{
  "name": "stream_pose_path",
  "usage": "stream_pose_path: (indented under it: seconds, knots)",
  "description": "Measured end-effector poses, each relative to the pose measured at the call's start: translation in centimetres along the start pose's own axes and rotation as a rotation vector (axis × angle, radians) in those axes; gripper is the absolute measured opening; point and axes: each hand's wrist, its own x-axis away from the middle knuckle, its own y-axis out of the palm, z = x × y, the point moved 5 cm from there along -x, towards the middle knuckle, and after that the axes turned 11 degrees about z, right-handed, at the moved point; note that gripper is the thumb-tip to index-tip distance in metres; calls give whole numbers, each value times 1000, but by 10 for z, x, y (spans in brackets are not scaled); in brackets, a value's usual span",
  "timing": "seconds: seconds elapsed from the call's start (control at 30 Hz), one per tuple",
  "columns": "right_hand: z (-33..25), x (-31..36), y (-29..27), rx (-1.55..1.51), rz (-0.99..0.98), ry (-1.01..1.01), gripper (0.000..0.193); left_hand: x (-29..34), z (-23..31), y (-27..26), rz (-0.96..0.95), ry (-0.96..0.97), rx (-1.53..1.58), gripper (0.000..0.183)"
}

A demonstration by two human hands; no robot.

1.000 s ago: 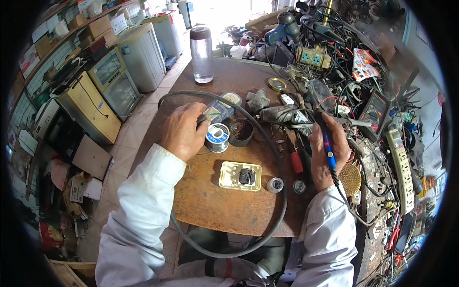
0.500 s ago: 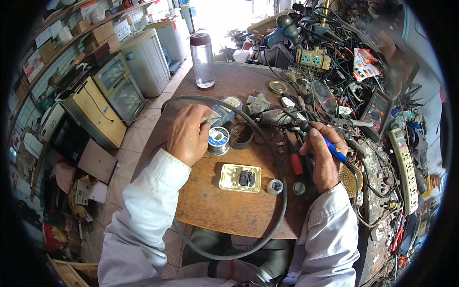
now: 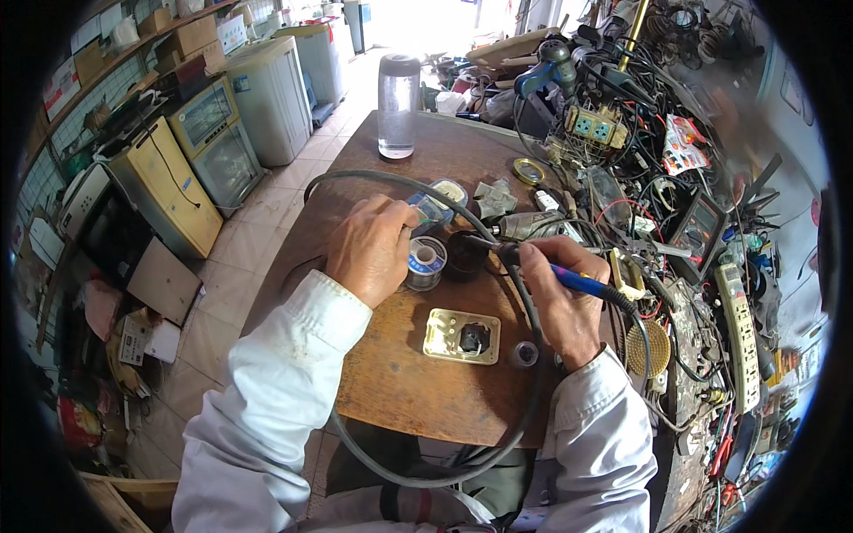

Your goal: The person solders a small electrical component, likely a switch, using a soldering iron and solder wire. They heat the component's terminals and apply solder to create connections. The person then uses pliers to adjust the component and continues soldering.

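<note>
My right hand [image 3: 569, 298] is closed round the blue handle of a soldering iron [image 3: 579, 282]. The iron's tip reaches into a dark round tin [image 3: 466, 262]. Over the left part of the table, my left hand [image 3: 373, 244] is closed in a pinch; what it holds is mostly hidden behind the fingers. A solder spool [image 3: 426, 256] with a blue and white label stands between that hand and the tin. In front lies a cream plastic housing [image 3: 442, 336] with a black part inside, and a small round container [image 3: 525, 354] beside it.
A thick black cable [image 3: 533, 382] loops over the wooden table [image 3: 382, 386] and past its front edge. A water bottle [image 3: 396, 107] stands at the back. Tangled wires, a multimeter [image 3: 699, 226] and a power strip [image 3: 737, 338] crowd the right side.
My right hand has moved left with the soldering iron, bringing its tip to the dark tin. My left hand stays in its pinch by the solder spool. The view has shifted slightly.
</note>
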Motion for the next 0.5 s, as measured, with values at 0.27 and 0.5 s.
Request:
stream_pose_path:
  seconds: [0.27,0.5]
  knots:
    - [27,-4,-13,-53,35,189,32,1,1,1,-31,9,-12,13]
    - [22,-2,3,33,9,93,29,2,0,2,-32,17,-9,12]
